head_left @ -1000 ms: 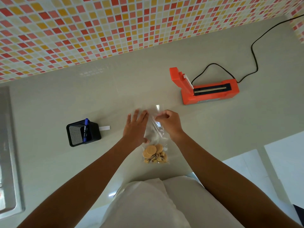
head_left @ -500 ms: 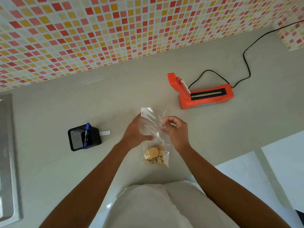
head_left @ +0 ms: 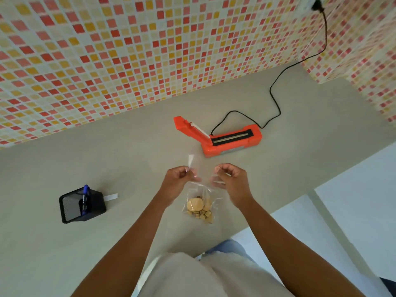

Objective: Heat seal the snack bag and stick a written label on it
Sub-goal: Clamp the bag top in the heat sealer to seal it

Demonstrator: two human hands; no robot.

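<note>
A clear plastic snack bag [head_left: 201,202] with round biscuits and small nuts at its bottom hangs between my hands above the counter. My left hand [head_left: 179,179] pinches the left side of the bag's open top. My right hand [head_left: 231,179] pinches the right side, fingers curled. An orange heat sealer [head_left: 218,136] stands beyond them with its lid raised and the sealing strip showing. A small white label [head_left: 111,197] lies beside a black mesh pen holder [head_left: 82,205] that holds a blue marker [head_left: 85,197].
The sealer's black cord [head_left: 276,99] runs back across the grey counter [head_left: 128,146] to a wall plug at the top right. A mosaic tiled wall [head_left: 150,50] stands behind. The counter's front edge runs to the right of my right arm.
The bag has been lifted off the counter. My left hand went from lying flat on it to pinching its top, and my hands have drawn apart, spreading the bag's mouth.
</note>
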